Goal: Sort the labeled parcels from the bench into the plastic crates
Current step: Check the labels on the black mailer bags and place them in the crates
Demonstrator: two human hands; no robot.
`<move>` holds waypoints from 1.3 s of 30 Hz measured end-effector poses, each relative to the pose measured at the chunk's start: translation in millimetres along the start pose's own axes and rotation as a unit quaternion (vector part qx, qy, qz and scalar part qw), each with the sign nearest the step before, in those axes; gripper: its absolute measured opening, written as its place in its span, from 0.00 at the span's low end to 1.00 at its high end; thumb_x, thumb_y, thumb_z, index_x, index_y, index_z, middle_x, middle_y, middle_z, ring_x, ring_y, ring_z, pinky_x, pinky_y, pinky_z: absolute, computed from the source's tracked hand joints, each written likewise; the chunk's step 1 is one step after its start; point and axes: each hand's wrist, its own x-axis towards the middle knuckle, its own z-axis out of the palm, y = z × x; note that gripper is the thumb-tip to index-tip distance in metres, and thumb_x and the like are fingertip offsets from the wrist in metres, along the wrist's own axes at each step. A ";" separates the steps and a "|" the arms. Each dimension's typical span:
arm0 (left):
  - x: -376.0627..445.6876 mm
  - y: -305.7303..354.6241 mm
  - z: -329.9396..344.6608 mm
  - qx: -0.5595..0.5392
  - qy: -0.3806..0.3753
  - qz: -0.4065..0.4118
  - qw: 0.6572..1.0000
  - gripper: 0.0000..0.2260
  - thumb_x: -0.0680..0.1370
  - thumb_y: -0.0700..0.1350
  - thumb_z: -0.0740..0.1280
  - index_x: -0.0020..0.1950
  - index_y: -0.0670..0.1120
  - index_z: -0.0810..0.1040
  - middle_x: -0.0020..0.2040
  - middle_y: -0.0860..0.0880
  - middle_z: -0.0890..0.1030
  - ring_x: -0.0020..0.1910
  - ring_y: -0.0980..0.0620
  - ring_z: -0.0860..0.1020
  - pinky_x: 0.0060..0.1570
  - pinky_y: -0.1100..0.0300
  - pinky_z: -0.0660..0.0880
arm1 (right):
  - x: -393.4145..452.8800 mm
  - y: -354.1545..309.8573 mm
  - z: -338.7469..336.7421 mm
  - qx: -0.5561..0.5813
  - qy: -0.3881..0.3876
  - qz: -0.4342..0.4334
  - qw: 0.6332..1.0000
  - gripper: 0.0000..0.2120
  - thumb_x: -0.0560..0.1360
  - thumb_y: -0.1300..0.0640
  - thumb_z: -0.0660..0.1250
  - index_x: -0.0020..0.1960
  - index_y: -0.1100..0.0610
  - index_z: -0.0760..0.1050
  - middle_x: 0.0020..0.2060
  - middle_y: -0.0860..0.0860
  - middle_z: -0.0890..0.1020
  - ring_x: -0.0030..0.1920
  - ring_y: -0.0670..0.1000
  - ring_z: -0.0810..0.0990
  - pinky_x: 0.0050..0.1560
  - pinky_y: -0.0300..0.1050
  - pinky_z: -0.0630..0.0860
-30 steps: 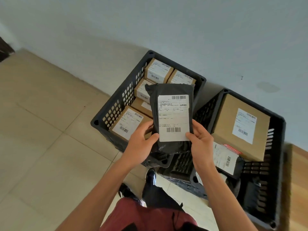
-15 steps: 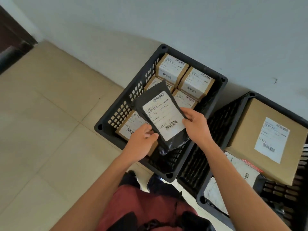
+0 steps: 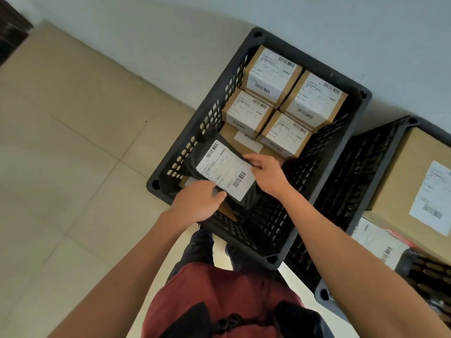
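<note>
**Two hands on a black mailer inside the near crate**

Both hands grip one black poly mailer [image 3: 229,176], its white label with barcodes facing up. The left hand [image 3: 199,201] closes over the bag's near corner, thumb lying on the lower edge of the label. The right hand [image 3: 266,173] pinches the far right edge between fingers and thumb — the plastic folds up slightly there.

The mailer sits low inside the black plastic crate [image 3: 207,108], at its near left end, tilted across a flat brown box whose corner shows beneath the left hand. Whether the bag already rests on that box cannot be told. Further along the same crate, four small cardboard boxes [image 3: 283,103] stand packed together in two rows, each with a white label, on top of another flat labelled carton.

A second black crate [image 3: 361,172] stands just beside the first on the right — it holds a large cardboard box [image 3: 400,176] with its own label, and a labelled parcel lower down. Both crates sit on a tiled floor [image 3: 73,142] against a pale wall.
</note>
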 end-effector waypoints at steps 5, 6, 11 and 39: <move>12.9 -9.0 -8.1 0.047 0.051 0.038 0.997 0.20 0.85 0.56 0.60 0.74 0.50 0.73 0.72 0.48 0.77 0.61 0.49 0.79 0.56 0.50 0.79 | 15.7 -3.0 5.4 -0.014 0.009 0.008 1.000 0.23 0.83 0.70 0.58 0.70 0.53 0.79 0.69 0.54 0.80 0.72 0.51 0.76 0.67 0.44 0.76; 16.1 -11.1 -8.0 0.058 0.052 0.044 0.996 0.21 0.85 0.57 0.60 0.75 0.49 0.72 0.72 0.47 0.76 0.63 0.48 0.78 0.59 0.49 0.79 | 18.1 -3.8 5.3 -0.014 0.011 0.009 1.000 0.23 0.82 0.71 0.57 0.70 0.54 0.79 0.69 0.54 0.81 0.72 0.51 0.76 0.68 0.43 0.75; 26.8 -15.7 -7.2 0.111 -0.001 0.062 0.992 0.25 0.86 0.58 0.57 0.80 0.49 0.64 0.74 0.43 0.70 0.71 0.45 0.72 0.63 0.49 0.76 | 24.5 -4.4 3.0 -0.011 0.013 0.021 1.000 0.24 0.82 0.72 0.58 0.70 0.54 0.80 0.66 0.53 0.82 0.70 0.50 0.78 0.65 0.38 0.75; 2.1 71.8 -40.0 -0.121 -0.004 0.318 0.940 0.12 0.85 0.51 0.64 0.67 0.55 0.80 0.56 0.64 0.80 0.56 0.67 0.77 0.53 0.68 0.73 | -186.5 -11.4 -22.5 0.290 0.393 0.073 0.869 0.13 0.84 0.58 0.66 0.63 0.44 0.81 0.57 0.40 0.86 0.62 0.42 0.82 0.70 0.54 0.77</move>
